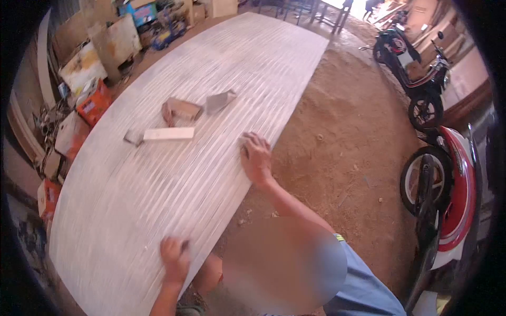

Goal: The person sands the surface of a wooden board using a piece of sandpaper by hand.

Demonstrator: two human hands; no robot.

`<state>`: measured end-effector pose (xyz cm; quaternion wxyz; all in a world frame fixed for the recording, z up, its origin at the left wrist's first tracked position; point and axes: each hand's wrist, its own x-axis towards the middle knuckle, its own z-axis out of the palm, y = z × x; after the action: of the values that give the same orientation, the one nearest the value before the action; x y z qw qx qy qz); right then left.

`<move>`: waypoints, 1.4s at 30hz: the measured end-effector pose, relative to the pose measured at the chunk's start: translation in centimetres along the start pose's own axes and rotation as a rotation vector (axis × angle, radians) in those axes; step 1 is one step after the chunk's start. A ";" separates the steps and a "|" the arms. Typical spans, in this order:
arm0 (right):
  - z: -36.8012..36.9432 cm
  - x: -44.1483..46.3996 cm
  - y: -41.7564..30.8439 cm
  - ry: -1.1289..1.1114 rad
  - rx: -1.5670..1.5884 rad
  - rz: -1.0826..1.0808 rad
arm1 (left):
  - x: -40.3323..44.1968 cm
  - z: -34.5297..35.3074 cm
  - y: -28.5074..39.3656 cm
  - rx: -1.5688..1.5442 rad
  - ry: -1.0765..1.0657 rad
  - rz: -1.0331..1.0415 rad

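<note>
ridged panel (184,171), seen from above: it lay as a long, pale sheet running away from me, beneath both of my hands; what bore it from below could not be made out. i judged it stiff along its ridges and, from its breadth, awkward and probably heavy for one person, so the sounder hold was at the two long edges, well apart, rather than on the broad face, which offered the fingers little purchase and might have let them slip. right hand (256,158): set near the panel's right edge, fingers bent and close together, apparently closed over a small dark pad (245,152). left hand (175,255): lower down, near the same edge, blurred, its fingers curled narrowly about a small blackish scrap (185,245); the material of either piece i could not tell. each seemed light, and best pressed flat beneath the fingers. farther up the panel, apart from both hands, lay a pale block (168,134), a brown block (185,109) and a grey sheet (220,101); i took the blocks to be rigid and easily gripped across their sides, the sheet to be thin, pliable and best lifted by a corner
</note>
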<state>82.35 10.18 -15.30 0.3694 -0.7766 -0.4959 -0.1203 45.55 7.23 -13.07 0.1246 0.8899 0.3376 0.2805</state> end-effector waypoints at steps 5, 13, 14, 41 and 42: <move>-0.1 0.5 -0.4 0.040 0.034 -0.015 | 13.9 10.0 4.2 -0.054 -0.005 0.088; -0.2 0.4 -0.4 0.066 0.068 -0.007 | -1.2 -0.8 -1.0 0.023 -0.116 -0.127; -0.3 0.4 -0.4 0.061 0.067 -0.003 | -4.2 -3.0 -2.2 0.069 -0.190 -0.214; 0.2 0.4 -0.2 0.106 0.076 0.031 | -1.3 -1.3 -1.5 0.123 -0.149 0.022; 0.2 0.4 -0.2 0.111 0.088 0.016 | 1.4 0.6 -0.2 0.062 -0.102 0.037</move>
<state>82.32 10.61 -15.16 0.4312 -0.7556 -0.4732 -0.1385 46.63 8.31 -13.05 0.1089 0.9124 0.3229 0.2266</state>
